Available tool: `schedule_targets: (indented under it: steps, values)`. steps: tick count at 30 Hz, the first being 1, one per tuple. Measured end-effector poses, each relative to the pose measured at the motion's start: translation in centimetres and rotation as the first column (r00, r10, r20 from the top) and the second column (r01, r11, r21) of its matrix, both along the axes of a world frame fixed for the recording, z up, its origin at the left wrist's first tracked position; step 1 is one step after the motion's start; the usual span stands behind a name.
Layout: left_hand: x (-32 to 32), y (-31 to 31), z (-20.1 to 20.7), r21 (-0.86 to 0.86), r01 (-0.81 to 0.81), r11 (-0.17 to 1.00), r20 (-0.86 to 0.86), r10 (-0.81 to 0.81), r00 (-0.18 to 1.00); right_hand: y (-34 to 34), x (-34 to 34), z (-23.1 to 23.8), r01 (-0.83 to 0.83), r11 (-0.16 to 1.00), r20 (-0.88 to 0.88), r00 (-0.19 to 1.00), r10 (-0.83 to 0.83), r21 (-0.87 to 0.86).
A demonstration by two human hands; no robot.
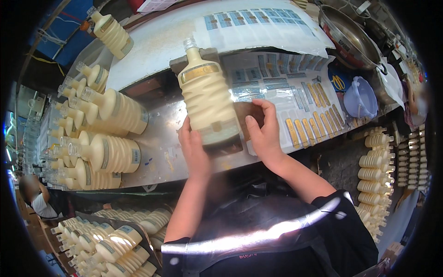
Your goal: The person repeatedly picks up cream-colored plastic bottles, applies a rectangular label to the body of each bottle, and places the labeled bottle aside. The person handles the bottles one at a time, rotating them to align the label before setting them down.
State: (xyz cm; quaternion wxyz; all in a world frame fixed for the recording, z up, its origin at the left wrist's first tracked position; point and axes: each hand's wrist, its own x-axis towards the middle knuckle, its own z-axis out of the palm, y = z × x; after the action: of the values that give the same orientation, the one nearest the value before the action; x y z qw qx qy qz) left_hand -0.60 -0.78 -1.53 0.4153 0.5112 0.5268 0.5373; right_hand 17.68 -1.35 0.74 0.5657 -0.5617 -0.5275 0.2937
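A cream bottle (207, 97) with a wavy ridged body, clear neck and gold label band lies in front of me. It rests on a dark brown support (247, 115) that shows at its neck and right side. My left hand (191, 147) is closed against the bottle's lower left edge, its fingers partly hidden. Beside the lower right edge, my right hand (266, 134) has thumb and forefinger apart over the brown support; nothing shows between them. Gold strip labels (307, 129) and blue labels (277, 64) lie in rows on sheets to the right.
Several cream bottles (115, 111) crowd the table's left side, and one bottle (110, 34) stands at the back left. A lilac bucket (361, 99) and a large metal pan (348, 34) are at the right. More bottles (115, 244) fill the lower left and a stack (373, 175) at right.
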Motion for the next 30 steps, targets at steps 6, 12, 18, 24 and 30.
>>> schedule_targets:
  steps: [6,12,18,24,30]
  values:
    - [-1.1,-0.5,-0.9,0.140,0.061,0.988,-0.149,-0.039,0.988,0.1,0.3,1.7,-0.135,0.990,0.140,0.982,0.127,0.046]
    - [-1.8,-0.4,1.0,0.257,0.051,0.965,-0.451,0.073,0.889,-0.7,0.7,3.8,-0.132,0.987,0.354,0.931,0.090,0.095]
    - [-1.4,-0.6,2.5,0.437,0.031,0.899,-0.534,0.232,0.813,-1.1,0.3,6.0,-0.354,0.859,0.522,0.844,0.123,0.370]
    - [-0.6,0.0,2.6,0.510,0.013,0.860,-0.529,0.302,0.793,-1.4,-0.8,7.5,-0.553,0.715,0.670,0.725,0.160,0.427]
    - [-0.1,-0.2,3.0,0.502,0.003,0.865,-0.517,0.297,0.802,-0.4,-0.1,9.2,-0.446,0.793,0.705,0.708,0.030,0.414]
